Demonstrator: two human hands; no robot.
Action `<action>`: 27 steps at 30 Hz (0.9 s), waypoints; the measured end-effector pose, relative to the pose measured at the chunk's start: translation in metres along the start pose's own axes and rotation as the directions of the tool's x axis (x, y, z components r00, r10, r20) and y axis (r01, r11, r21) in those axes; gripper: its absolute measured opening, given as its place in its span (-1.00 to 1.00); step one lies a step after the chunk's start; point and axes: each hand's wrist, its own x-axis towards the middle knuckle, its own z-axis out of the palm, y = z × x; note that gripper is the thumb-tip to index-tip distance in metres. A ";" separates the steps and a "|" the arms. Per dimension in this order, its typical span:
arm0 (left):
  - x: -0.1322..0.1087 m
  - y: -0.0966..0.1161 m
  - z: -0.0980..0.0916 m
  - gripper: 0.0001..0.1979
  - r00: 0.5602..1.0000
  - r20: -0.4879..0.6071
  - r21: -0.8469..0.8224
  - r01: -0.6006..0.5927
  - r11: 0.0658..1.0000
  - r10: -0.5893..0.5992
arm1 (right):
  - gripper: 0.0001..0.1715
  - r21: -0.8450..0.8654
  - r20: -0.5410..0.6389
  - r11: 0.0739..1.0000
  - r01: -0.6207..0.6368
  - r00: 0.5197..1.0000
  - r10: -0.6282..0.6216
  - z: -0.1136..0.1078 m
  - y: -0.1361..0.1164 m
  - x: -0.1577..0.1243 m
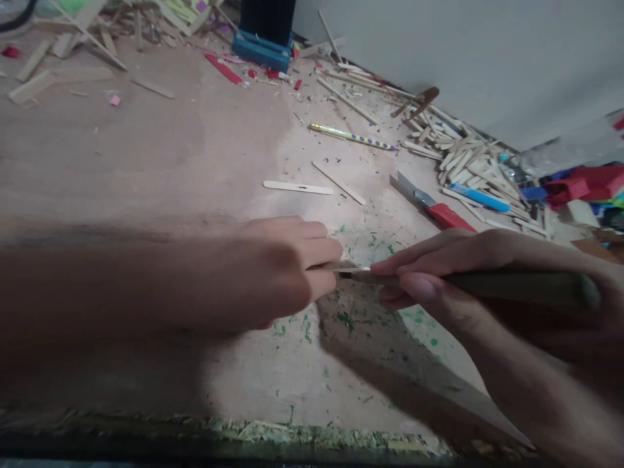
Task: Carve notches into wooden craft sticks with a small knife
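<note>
My left hand [287,270] is closed in a pinch on a thin craft stick [351,268], seen nearly edge-on just above the table. From the right, my right hand [453,260] grips a slim tool with a thick dark handle [526,288]. Its narrow dark tip is at the stick, close to my left fingertips; the exact kind of tool I cannot tell. Just beyond my hands lie a craft stick with a small hole in its middle [298,188] and a thinner stick [338,182]. A red-handled knife [433,208] rests near my right knuckles.
A patterned pencil [353,137] lies further back. Heaped craft sticks [468,156] and a blue pen [480,197] are at the right, by the wall. Wood scraps [63,78] lie at the back left, beside a blue-based dark object [263,49]. The table's rough front edge [273,432] runs below.
</note>
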 end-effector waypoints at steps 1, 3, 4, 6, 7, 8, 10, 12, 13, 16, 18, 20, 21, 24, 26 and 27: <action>0.000 0.000 0.000 -0.67 1.000 -0.003 0.000 0.000 1.000 0.000 | -0.91 -0.035 -0.013 0.998 0.049 0.999 -0.050 0.002 0.000 0.002; -0.001 -0.001 0.001 -0.68 1.000 -0.005 -0.002 -0.006 1.000 0.006 | -0.89 -0.021 -0.034 0.993 0.115 0.993 -0.116 0.007 0.000 0.004; -0.001 -0.001 0.002 -0.68 1.000 -0.001 0.000 -0.007 1.000 0.007 | -0.89 0.027 -0.040 0.994 0.109 0.993 -0.107 0.009 0.001 0.005; -0.001 -0.001 0.003 -0.70 1.000 -0.008 -0.003 -0.010 1.000 0.010 | -0.87 0.113 -0.048 0.992 0.053 0.998 -0.048 0.012 0.002 0.006; -0.001 -0.001 0.003 -0.72 1.000 -0.026 -0.007 -0.011 1.000 0.011 | -0.85 0.164 -0.049 0.986 0.014 0.999 -0.006 0.012 0.003 0.006; -0.001 0.000 0.004 -0.72 0.999 -0.044 -0.016 -0.011 1.000 0.010 | -0.83 0.206 -0.042 0.978 -0.026 0.998 0.035 0.012 0.003 0.005; -0.001 0.001 0.005 -0.70 0.999 -0.051 -0.038 0.008 0.999 -0.009 | -0.78 0.268 -0.035 0.957 -0.113 0.991 0.127 0.011 0.004 0.003; -0.002 0.002 0.006 -0.65 0.999 -0.032 -0.057 0.039 0.998 -0.041 | -0.76 0.314 -0.040 0.933 -0.179 0.979 0.201 0.010 0.005 0.001; -0.002 0.002 0.008 -0.63 0.998 -0.036 -0.066 0.045 0.997 -0.048 | -0.77 0.330 -0.044 0.923 -0.197 0.974 0.224 0.010 0.006 0.000; -0.006 0.001 0.013 -0.64 0.993 -0.113 -0.089 0.020 0.996 -0.030 | -0.78 0.400 -0.015 0.883 -0.247 0.961 0.276 0.009 0.011 0.000; -0.007 0.001 0.014 -0.63 0.987 -0.152 -0.090 0.028 0.995 -0.042 | -0.79 0.446 0.026 0.850 -0.280 0.954 0.300 0.010 0.018 0.001; -0.005 0.003 0.010 -0.58 0.987 -0.133 -0.102 0.076 0.992 -0.089 | -0.81 0.503 0.061 0.814 -0.290 0.952 0.301 0.012 0.026 0.003; -0.004 0.005 0.007 -0.54 0.988 -0.111 -0.110 0.099 0.989 -0.111 | -0.83 0.539 0.074 0.791 -0.289 0.952 0.298 0.014 0.031 0.005; 0.000 0.008 0.000 -0.44 0.993 -0.070 -0.040 0.093 0.995 -0.096 | -0.81 0.656 0.111 0.696 -0.292 0.949 0.294 0.020 0.040 0.010; 0.000 0.008 -0.001 -0.42 0.997 -0.058 0.051 0.061 0.997 -0.058 | -0.75 0.706 0.148 0.631 -0.321 0.938 0.312 0.022 0.044 0.013; -0.001 0.008 -0.001 -0.43 0.998 -0.047 0.083 0.051 0.995 -0.047 | -0.72 0.716 0.174 0.604 -0.349 0.928 0.329 0.022 0.045 0.014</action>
